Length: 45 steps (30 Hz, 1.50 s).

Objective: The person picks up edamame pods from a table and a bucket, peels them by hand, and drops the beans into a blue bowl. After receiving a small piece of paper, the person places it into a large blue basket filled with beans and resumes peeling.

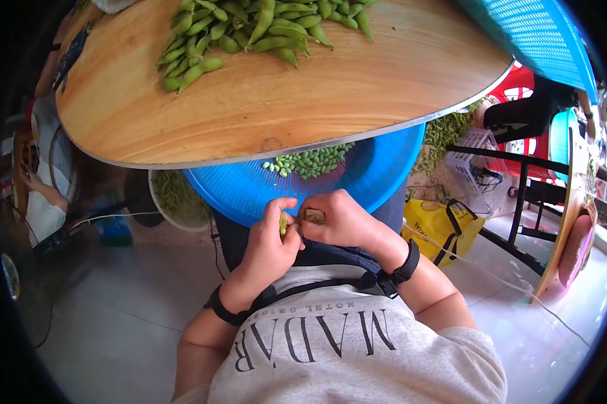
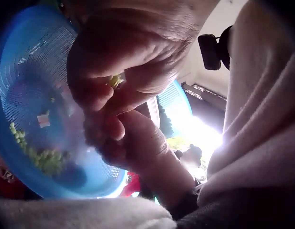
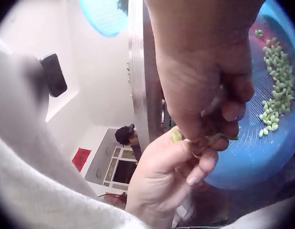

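Note:
Low over the blue basket's near rim, my left hand (image 1: pixel 266 242) pinches a green soybean pod (image 1: pixel 282 225) between thumb and fingers. My right hand (image 1: pixel 347 219) meets it there, its curled fingers gripping at the pod. Something brownish (image 1: pixel 313 215) shows at the right thumb. In the right wrist view a pod end (image 3: pixel 176 136) sticks out of the left hand, and the fingers of both hands hide the rest. Shelled green beans (image 1: pixel 310 162) lie in the blue basket (image 1: pixel 229 195), which sits at the lap. A pile of whole pods (image 1: pixel 250 30) covers the wooden table's far side.
The wooden table's (image 1: pixel 276 128) rounded edge overhangs the basket. A second blue basket (image 1: pixel 539 34) stands at the upper right. On the floor are a yellow bag (image 1: pixel 438 225), a white crate (image 1: pixel 475 165) and a tub of green pods or husks (image 1: pixel 175 195). Other people are at both sides.

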Tool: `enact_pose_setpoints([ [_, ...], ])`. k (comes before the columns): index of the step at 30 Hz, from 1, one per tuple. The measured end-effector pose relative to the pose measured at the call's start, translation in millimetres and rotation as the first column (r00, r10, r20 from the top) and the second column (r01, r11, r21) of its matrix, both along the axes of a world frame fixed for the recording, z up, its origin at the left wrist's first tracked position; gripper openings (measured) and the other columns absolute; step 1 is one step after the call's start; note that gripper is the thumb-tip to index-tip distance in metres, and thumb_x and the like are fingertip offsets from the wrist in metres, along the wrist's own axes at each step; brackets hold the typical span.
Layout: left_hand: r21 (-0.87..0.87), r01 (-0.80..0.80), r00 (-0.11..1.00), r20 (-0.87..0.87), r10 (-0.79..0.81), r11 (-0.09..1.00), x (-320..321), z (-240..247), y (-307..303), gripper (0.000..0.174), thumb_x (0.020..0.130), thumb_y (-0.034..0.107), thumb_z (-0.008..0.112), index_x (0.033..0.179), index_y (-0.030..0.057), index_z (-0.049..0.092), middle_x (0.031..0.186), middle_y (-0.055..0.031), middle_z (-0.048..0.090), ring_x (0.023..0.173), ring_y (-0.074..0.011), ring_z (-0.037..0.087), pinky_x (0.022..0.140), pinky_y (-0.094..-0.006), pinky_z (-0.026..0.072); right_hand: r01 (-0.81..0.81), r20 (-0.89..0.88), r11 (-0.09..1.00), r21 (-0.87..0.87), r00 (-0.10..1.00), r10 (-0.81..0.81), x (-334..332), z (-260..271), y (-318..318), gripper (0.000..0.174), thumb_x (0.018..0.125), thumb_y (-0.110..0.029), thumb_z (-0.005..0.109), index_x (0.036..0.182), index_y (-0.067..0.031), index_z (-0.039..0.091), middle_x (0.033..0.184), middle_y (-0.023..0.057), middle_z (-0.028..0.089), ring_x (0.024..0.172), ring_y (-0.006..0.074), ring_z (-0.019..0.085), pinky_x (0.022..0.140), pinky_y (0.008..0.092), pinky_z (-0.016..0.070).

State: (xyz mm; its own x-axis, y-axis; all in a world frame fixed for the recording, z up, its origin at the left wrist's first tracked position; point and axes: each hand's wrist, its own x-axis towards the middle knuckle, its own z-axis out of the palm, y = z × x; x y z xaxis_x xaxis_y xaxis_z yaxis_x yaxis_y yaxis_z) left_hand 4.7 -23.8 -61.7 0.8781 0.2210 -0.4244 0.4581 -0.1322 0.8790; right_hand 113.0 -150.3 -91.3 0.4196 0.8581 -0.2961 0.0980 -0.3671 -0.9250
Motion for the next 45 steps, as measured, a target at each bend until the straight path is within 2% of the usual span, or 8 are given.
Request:
enact_pose_setpoints([
  [9, 0.258, -0.524, 0.848, 0.068, 0.526, 0.812, -43, -14, 101, 0.015, 0.089, 0.001, 0.044, 0.100, 0.0011, 0.054, 0.083, -0.0053, 0.060, 0.060, -0.0052, 0.052, 0.050, -0.0170, 0.0393, 0.104, 0.547, 0.930, -0.353, 0.829, 0.115, 35, -98, 52, 0.017, 0.072, -0.016, 0.057, 0.086, -0.0076, 0.062, 0.093, 0.0166, 0.060, 0.086, 0.0346, 0.058, 0.069, 0.0432, 0.0487],
  [15, 0.877, -0.260, 0.939, 0.131, 0.318, 0.404, -99, -52, 161, 0.030, 0.083, 0.002, 0.056, 0.113, 0.0009, 0.052, 0.099, -0.0080, 0.057, 0.073, -0.0108, 0.059, 0.059, -0.0205, 0.0450, 0.048, 0.768, 0.981, -0.190, 0.630, 0.118, 20, -152, 84, 0.039, 0.076, -0.018, 0.059, 0.114, -0.0109, 0.055, 0.117, 0.0116, 0.054, 0.109, 0.0319, 0.049, 0.091, 0.0391, 0.0393],
  [21, 0.262, -0.580, 0.806, 0.050, 0.589, 0.771, -88, -45, 134, 0.040, 0.077, 0.007, 0.065, 0.114, 0.0006, 0.051, 0.101, -0.0090, 0.056, 0.079, -0.0146, 0.059, 0.062, -0.0256, 0.0486, 0.073, 0.092, 0.995, -0.071, 0.994, -0.067, 51, -113, 53, 0.035, 0.071, -0.014, 0.062, 0.105, -0.0061, 0.058, 0.100, 0.0093, 0.061, 0.092, 0.0257, 0.055, 0.078, 0.0353, 0.0445],
  [30, 0.251, -0.421, 0.903, 0.027, 0.429, 0.871, -60, -78, 52, 0.066, 0.076, 0.009, 0.062, 0.125, -0.0071, 0.021, 0.101, -0.0278, 0.056, 0.092, -0.0388, 0.058, 0.076, -0.0419, 0.0470, 0.635, -0.703, 0.771, -0.044, 0.529, -0.475, 23, -17, 39, 0.010, 0.082, -0.014, 0.056, 0.084, -0.0048, 0.059, 0.063, -0.0004, 0.052, 0.049, 0.0070, 0.043, 0.042, 0.0198, 0.0310],
  [33, 0.271, -0.388, 0.920, 0.055, 0.389, 0.881, -66, -60, 48, 0.056, 0.076, 0.011, 0.061, 0.121, -0.0044, 0.031, 0.107, -0.0246, 0.055, 0.093, -0.0344, 0.059, 0.074, -0.0416, 0.0467, 0.486, -0.639, 0.873, 0.052, 0.688, -0.345, -27, 28, 79, 0.011, 0.076, -0.011, 0.064, 0.084, -0.0045, 0.061, 0.071, 0.0022, 0.060, 0.057, 0.0075, 0.053, 0.048, 0.0205, 0.0405],
  [36, 0.501, -0.286, 0.928, 0.358, 0.105, 0.816, -75, -51, 56, 0.041, 0.078, 0.015, 0.058, 0.114, 0.0014, 0.042, 0.110, -0.0205, 0.056, 0.092, -0.0302, 0.060, 0.069, -0.0421, 0.0467, -0.053, 0.111, 0.827, 0.559, 0.994, -0.011, -69, 57, 111, 0.022, 0.076, -0.012, 0.065, 0.093, 0.0010, 0.060, 0.092, 0.0125, 0.064, 0.085, 0.0199, 0.061, 0.071, 0.0314, 0.0485],
  [40, 0.695, -0.147, 0.989, 0.103, 0.104, 0.704, -68, 19, 56, 0.015, 0.078, 0.016, 0.059, 0.087, 0.0033, 0.059, 0.072, -0.0138, 0.057, 0.067, -0.0306, 0.060, 0.057, -0.0363, 0.0464, -0.016, 0.008, 0.943, 0.333, 1.000, 0.014, -46, 99, 97, 0.022, 0.077, -0.014, 0.066, 0.092, 0.0003, 0.061, 0.081, 0.0115, 0.062, 0.076, 0.0152, 0.059, 0.069, 0.0286, 0.0470],
  [45, 0.620, -0.466, 0.774, 0.632, -0.049, 0.631, 33, 91, 85, 0.010, 0.074, -0.002, 0.061, 0.084, -0.0012, 0.060, 0.077, -0.0121, 0.059, 0.068, -0.0243, 0.059, 0.059, -0.0302, 0.0465, 0.186, -0.074, 0.900, 0.394, 0.983, -0.170, -22, 112, 56, 0.017, 0.080, -0.013, 0.064, 0.088, 0.0015, 0.060, 0.071, 0.0080, 0.059, 0.064, 0.0120, 0.054, 0.060, 0.0262, 0.0451],
])
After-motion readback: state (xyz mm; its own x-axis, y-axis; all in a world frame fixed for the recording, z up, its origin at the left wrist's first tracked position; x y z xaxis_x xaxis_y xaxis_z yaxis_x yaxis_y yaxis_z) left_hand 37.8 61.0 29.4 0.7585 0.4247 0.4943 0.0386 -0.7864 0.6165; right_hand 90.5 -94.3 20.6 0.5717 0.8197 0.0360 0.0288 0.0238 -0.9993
